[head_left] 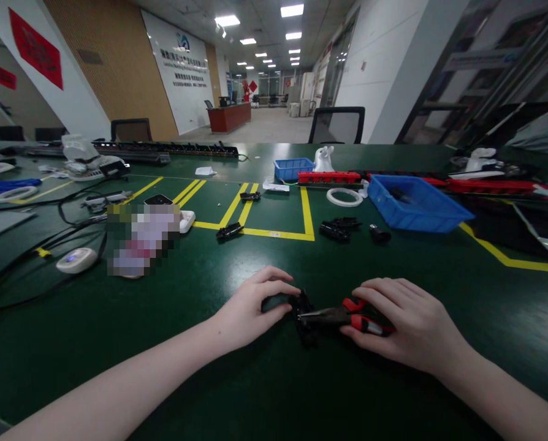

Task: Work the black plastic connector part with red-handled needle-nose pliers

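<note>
Red-handled needle-nose pliers (331, 316) lie in the grip of my right hand (405, 321), its fingers wrapped around the handles. The pliers' tips point left and meet a small black part (305, 334), whose exact kind I cannot make out against the dark table. From the other side my left hand (260, 303) pinches the upper end of this black part between thumb and fingers. Beyond my hands lie similar black parts (336, 229), a short black cylindrical piece (379, 233) and another black part (229, 231) on the yellow tape.
A blue bin (421, 205) holding dark items stands at the right, with a white ring (344, 196) beside it. A smaller blue bin (293, 168) sits farther back. Black cables, a white mouse-like device (76, 260) and a blurred phone-like object (145, 239) occupy the left.
</note>
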A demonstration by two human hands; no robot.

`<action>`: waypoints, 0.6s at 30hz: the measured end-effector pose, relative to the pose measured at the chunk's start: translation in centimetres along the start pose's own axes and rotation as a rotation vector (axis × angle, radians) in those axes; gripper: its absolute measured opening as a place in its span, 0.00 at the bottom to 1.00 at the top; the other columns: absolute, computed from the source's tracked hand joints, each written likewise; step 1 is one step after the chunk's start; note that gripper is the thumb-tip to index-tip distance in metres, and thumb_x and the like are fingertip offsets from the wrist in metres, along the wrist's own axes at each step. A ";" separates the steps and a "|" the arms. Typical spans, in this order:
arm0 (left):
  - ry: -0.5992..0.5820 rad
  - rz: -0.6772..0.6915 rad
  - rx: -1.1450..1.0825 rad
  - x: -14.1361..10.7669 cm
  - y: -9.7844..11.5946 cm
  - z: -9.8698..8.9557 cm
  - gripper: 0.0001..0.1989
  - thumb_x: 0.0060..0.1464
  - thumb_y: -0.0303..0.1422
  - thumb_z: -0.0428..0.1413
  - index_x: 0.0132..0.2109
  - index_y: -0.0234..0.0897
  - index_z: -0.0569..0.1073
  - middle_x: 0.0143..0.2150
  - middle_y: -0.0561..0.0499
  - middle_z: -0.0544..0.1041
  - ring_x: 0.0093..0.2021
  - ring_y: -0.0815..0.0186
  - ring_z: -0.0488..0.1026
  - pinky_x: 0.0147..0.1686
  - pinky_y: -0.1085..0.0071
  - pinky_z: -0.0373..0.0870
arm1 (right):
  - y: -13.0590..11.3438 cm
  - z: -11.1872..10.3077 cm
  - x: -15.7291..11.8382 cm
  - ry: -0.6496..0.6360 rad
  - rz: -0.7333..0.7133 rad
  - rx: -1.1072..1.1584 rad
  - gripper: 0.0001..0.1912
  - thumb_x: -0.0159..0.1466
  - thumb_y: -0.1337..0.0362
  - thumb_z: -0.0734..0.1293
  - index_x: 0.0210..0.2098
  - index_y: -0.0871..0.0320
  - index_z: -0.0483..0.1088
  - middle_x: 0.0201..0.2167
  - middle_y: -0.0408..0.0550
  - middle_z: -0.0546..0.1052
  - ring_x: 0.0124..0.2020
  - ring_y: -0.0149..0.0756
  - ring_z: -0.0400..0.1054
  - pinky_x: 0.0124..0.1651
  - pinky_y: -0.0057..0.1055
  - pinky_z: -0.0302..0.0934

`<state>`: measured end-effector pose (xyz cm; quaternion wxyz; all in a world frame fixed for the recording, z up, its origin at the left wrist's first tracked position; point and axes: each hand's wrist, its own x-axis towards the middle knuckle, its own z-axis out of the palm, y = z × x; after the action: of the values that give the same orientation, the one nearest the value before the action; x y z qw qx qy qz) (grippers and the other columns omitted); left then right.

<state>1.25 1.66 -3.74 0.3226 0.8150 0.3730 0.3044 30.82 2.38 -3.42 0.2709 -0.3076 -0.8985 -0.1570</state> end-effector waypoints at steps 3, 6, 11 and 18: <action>-0.003 0.032 0.023 0.1 0.0 0.1 0.15 0.61 0.24 0.55 0.53 0.41 0.75 0.54 0.47 0.71 0.55 0.61 0.70 0.56 0.61 0.71 | -0.4 0.0 0.3 -0.018 0.000 -0.001 0.20 0.62 0.49 0.69 0.40 0.61 0.73 0.35 0.53 0.78 0.33 0.38 0.72 0.34 0.34 0.65; -0.040 0.060 0.032 0.1 0.2 0.1 0.19 0.61 0.21 0.51 0.55 0.42 0.74 0.56 0.47 0.71 0.57 0.61 0.70 0.57 0.62 0.70 | -0.6 -0.1 0.7 -0.030 0.006 -0.001 0.19 0.61 0.49 0.69 0.39 0.61 0.73 0.34 0.52 0.79 0.31 0.37 0.72 0.33 0.34 0.65; -0.153 0.050 0.090 -0.2 0.9 0.0 0.20 0.59 0.24 0.53 0.57 0.42 0.72 0.60 0.47 0.70 0.60 0.58 0.68 0.62 0.58 0.66 | -0.5 -0.1 0.6 -0.021 -0.004 -0.044 0.20 0.61 0.49 0.68 0.39 0.62 0.73 0.34 0.53 0.78 0.33 0.38 0.72 0.34 0.34 0.65; -0.183 0.065 0.199 -0.2 1.2 0.2 0.26 0.54 0.40 0.64 0.58 0.40 0.71 0.63 0.44 0.68 0.62 0.51 0.66 0.60 0.52 0.65 | -0.3 0.1 0.2 -0.025 0.014 -0.057 0.21 0.61 0.48 0.69 0.41 0.60 0.74 0.37 0.53 0.79 0.35 0.40 0.74 0.37 0.36 0.67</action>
<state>1.78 0.82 -3.04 0.2630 0.8789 0.3439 0.2004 30.47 2.28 -3.37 0.2518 -0.3235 -0.8948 -0.1766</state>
